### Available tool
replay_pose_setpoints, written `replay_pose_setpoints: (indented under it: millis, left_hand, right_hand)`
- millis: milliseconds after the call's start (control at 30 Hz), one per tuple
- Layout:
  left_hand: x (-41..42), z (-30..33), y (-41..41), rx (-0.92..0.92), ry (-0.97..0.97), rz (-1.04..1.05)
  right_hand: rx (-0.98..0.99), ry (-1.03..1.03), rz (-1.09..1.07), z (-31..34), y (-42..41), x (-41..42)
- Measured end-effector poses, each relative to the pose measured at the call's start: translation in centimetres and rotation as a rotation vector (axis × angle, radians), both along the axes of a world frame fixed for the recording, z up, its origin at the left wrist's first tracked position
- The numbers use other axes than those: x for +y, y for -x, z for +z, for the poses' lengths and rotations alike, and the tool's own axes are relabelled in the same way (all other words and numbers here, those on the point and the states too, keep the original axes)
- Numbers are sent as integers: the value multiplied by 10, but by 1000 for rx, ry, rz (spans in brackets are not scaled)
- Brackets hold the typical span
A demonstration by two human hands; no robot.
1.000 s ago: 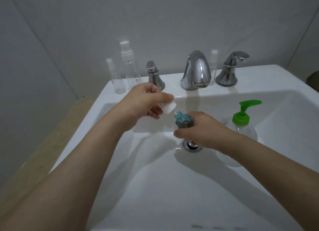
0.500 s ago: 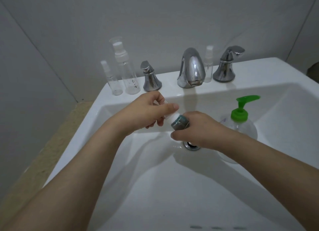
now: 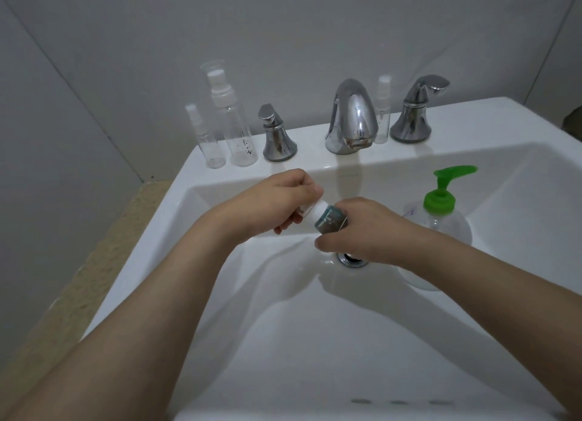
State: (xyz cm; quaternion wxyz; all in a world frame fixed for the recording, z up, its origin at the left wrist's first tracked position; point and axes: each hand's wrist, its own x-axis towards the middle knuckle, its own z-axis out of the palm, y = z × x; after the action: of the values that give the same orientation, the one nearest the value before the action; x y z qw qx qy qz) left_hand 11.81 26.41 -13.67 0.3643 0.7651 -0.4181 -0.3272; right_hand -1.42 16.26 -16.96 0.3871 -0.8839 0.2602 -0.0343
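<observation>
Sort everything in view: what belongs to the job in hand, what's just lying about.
In use: left hand, white cap, right hand, teal-labelled bottle.
Lying about: green pump bottle, tall spray bottle, small spray bottle beside it, tap.

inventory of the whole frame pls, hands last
sink: 1, white, fills the frame
spout: 1, chrome, middle of the back ledge
tap handles: 2, chrome, either side of the spout
spray bottles: 3, clear, two at the ledge's left end, one just right of the spout
pump bottle: 1, clear with green pump, in the basin at right
drain: 1, chrome, basin floor
counter: 1, beige, left of the sink
teal bottle: 1, teal, over the drain
white cap: 1, white, at the teal bottle's top
left hand: 1, grips the white cap
right hand: 1, grips the teal bottle
</observation>
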Motion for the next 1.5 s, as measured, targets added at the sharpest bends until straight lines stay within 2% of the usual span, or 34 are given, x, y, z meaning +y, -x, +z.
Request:
replay_pose_setpoints:
  millis: [600, 1500]
  left_hand:
    - [1, -3, 1, -23, -81, -14]
    - [-1, -3, 3, -6, -79, -36]
  right_hand:
    - [51, -25, 48, -4, -2, -1]
    - [66, -55, 68, -9, -2, -4]
